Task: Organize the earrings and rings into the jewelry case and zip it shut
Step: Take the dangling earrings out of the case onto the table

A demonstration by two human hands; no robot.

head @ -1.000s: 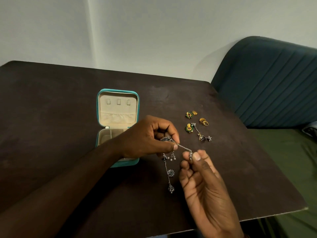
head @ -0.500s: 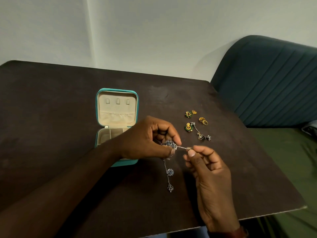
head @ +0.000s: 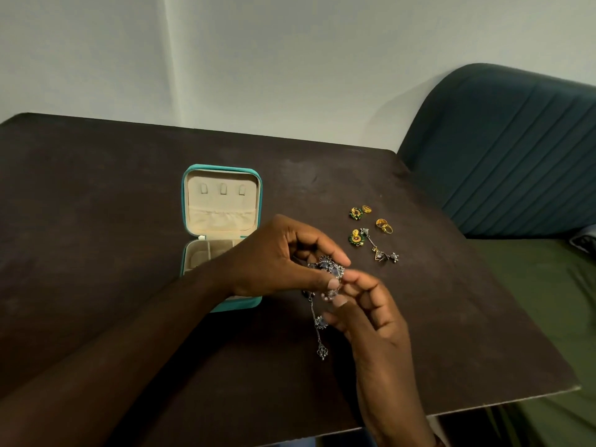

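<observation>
1. Case (head: 222,217): lid open, ready for loading.
2. Left hand (head: 277,256): just right of case, pinches silver earring (head: 329,269) by its top so the chain hangs free.
3. Right hand (head: 371,317): curled fingertips at the earring; grip blurred, cannot tell.
4. Loose earrings and rings (head: 371,230): farther right of case.

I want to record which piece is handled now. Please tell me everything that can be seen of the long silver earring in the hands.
The long silver earring looks like dark metal with bluish stones. Its ornate top cluster is pinched by the left hand, and the right hand pinches it from the right side. A thin chain hangs down from it, with a small flower piece midway and a pointed pendant at the end, over the dark table.
</observation>
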